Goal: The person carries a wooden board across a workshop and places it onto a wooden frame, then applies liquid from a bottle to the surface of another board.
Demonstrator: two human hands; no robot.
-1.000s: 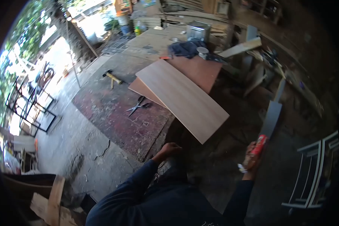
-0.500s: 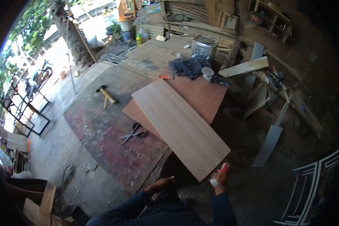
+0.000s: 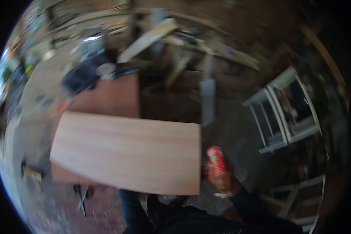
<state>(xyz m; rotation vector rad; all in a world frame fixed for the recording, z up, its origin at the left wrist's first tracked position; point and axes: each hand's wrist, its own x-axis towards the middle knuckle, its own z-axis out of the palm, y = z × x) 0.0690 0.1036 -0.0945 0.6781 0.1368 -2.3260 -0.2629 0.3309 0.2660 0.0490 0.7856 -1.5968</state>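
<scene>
A long wood-grain board (image 3: 124, 152) lies across a reddish-brown sheet (image 3: 113, 95), its right end reaching past the sheet. My right hand (image 3: 222, 180) is beside that right end, its fingers wrapped round a red-and-white container (image 3: 217, 158) whose label is too blurred to read. Something white shows near the wrist. My left sleeve (image 3: 132, 206) runs up to the board's near edge, and the board hides my left hand. Scissors (image 3: 82, 199) rest with their blades apart on the stained work surface, left of my sleeve. A hammer (image 3: 32, 171) lies farther left.
A dark cloth (image 3: 85, 72), a pale round-topped container (image 3: 105, 70) and a metal tin (image 3: 93, 45) stand behind the board. Wood scraps (image 3: 148, 39) pile up at the back. White metal frames (image 3: 279, 111) stand on the right.
The view has swung to the right, so the board now appears nearly level and farther left. My right hand shows the red container more fully. My left hand has gone out of sight behind the board.
</scene>
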